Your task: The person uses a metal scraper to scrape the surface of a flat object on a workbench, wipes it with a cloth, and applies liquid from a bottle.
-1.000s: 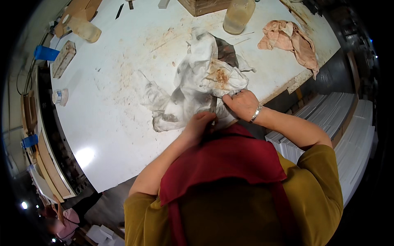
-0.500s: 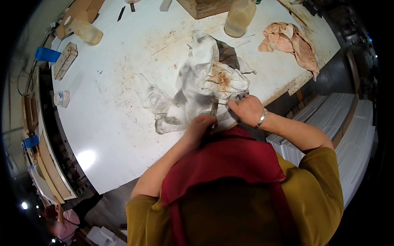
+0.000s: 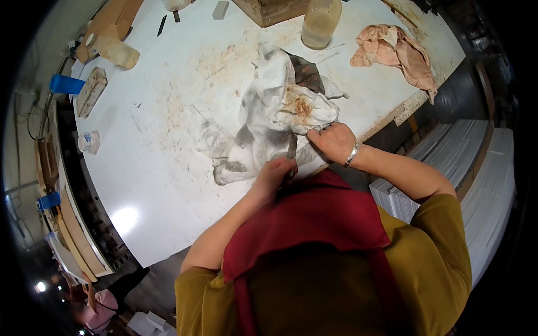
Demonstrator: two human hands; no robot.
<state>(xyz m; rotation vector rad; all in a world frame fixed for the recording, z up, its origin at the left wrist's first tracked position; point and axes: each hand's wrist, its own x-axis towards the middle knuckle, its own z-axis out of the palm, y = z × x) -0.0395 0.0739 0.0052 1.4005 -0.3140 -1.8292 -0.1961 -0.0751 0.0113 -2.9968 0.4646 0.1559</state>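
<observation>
A crumpled white cloth (image 3: 263, 112), smudged grey and stained brown, lies near the front edge of the table. My left hand (image 3: 276, 172) is closed around a narrow flat strip (image 3: 292, 147), grey and metal-looking like a scraper blade, whose upper end points away from me over the cloth. Just to the right, my right hand (image 3: 334, 141) has its fingers bent and closed on the cloth's near right edge. Its fingertips are partly hidden in the folds. A dark brown patch of fabric (image 3: 306, 74) shows at the far side of the cloth.
On the white table (image 3: 162, 185) stand a cloudy bottle (image 3: 321, 23) and a wooden box (image 3: 272, 12) at the back. An orange-pink rag (image 3: 395, 53) lies at right. Another bottle (image 3: 116, 52), a whitish block (image 3: 92, 92) and a small roll (image 3: 88, 143) sit left. Stacked white sheets (image 3: 443, 162) stand beside the table.
The whole view has shifted slightly. My right hand has moved a little inward over the cloth's edge; my left hand keeps hold of the strip in nearly the same place.
</observation>
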